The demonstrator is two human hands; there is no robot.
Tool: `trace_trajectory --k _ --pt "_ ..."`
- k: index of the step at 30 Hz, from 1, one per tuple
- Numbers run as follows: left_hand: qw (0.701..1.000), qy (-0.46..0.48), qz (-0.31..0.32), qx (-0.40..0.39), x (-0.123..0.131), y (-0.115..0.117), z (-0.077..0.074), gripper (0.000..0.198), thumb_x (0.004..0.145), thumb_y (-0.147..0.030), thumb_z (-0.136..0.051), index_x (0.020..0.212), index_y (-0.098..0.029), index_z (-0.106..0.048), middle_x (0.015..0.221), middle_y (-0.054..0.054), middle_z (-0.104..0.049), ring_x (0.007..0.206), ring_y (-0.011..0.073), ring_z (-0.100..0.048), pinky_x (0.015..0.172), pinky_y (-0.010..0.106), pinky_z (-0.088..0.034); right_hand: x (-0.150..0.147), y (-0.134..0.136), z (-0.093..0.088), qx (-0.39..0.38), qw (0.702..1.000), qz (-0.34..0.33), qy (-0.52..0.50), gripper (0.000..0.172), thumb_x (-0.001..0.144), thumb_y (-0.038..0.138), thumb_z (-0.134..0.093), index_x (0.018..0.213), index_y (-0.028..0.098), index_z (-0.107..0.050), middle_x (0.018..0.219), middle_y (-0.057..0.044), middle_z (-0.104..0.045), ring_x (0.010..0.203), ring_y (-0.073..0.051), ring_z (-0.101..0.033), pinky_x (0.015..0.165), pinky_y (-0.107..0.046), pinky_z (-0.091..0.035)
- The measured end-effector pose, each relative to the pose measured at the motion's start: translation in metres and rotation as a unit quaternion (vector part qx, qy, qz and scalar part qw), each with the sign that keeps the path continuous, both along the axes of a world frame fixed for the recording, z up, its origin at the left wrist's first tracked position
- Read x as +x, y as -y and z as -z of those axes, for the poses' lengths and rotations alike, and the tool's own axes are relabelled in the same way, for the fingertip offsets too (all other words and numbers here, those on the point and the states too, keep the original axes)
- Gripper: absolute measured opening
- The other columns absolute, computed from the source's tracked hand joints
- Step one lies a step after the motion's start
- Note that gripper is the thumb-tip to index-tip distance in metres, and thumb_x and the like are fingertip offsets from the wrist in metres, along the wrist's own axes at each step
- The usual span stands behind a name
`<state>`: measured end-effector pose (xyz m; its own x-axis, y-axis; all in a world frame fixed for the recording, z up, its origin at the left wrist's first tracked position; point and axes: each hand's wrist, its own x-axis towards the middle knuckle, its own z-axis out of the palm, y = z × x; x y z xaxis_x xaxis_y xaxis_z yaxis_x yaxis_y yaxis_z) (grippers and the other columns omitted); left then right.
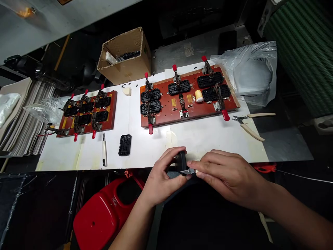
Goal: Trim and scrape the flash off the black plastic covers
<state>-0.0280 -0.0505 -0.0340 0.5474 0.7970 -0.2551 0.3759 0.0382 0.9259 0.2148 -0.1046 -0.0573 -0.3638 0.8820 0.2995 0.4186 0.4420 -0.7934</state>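
Observation:
My left hand [166, 173] is closed around a black plastic part [182, 160], which it holds on edge between fingers and thumb just past the table's front edge. Pinched in my right hand [229, 175] is a small knife [191, 171]. Its metal blade lies against the lower end of the part, near my left thumb. Most of the knife's handle is hidden by my fingers. A similar black plastic part [125, 145] rests on the white sheet to the left, beside a white-handled craft knife [104, 150].
Two red-brown fixture boards, a large one [166, 118] and a smaller one [113, 114], carry black parts under red-handled clamps. Cream-handled nippers [251, 123] lie at right. Behind are a cardboard box [125, 67] and a plastic bag [256, 74]. A red stool [96, 218] stands below left.

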Motion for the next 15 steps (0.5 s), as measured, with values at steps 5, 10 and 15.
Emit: trace_trajectory --k 5,10,15 --pt "1.000 -0.007 0.003 -0.003 0.000 -0.001 0.000 0.064 0.088 -0.028 -0.083 0.145 -0.037 -0.057 0.146 0.006 -0.057 0.135 0.0259 -0.057 0.119 0.041 -0.043 0.002 -0.001 0.001 0.004 1.000 -0.001 -0.002 0.035 0.104 0.022 -0.058 0.139 0.026 -0.065 0.102 -0.003 -0.072 0.090 -0.017 -0.063 0.079 -0.031 -0.051" --pt "0.999 -0.007 0.047 -0.010 0.004 0.002 -0.005 0.062 0.087 -0.028 -0.083 0.143 -0.037 -0.058 0.144 0.004 -0.058 0.134 0.0249 -0.057 0.118 0.039 -0.044 0.014 -0.019 0.019 -0.039 0.989 0.130 0.062 0.033 0.107 0.028 -0.052 0.136 0.027 -0.068 0.107 -0.004 -0.075 0.097 -0.020 -0.069 0.086 -0.033 -0.052" --pt "0.998 -0.017 0.056 -0.012 0.008 -0.004 -0.010 0.062 0.085 -0.028 -0.084 0.142 -0.036 -0.060 0.142 0.004 -0.060 0.132 0.0239 -0.059 0.117 0.037 -0.045 0.021 -0.022 0.024 -0.157 0.971 0.176 0.037 0.030 0.106 0.044 -0.052 0.123 0.027 -0.070 0.110 -0.003 -0.075 0.098 -0.020 -0.071 0.085 -0.031 -0.055"
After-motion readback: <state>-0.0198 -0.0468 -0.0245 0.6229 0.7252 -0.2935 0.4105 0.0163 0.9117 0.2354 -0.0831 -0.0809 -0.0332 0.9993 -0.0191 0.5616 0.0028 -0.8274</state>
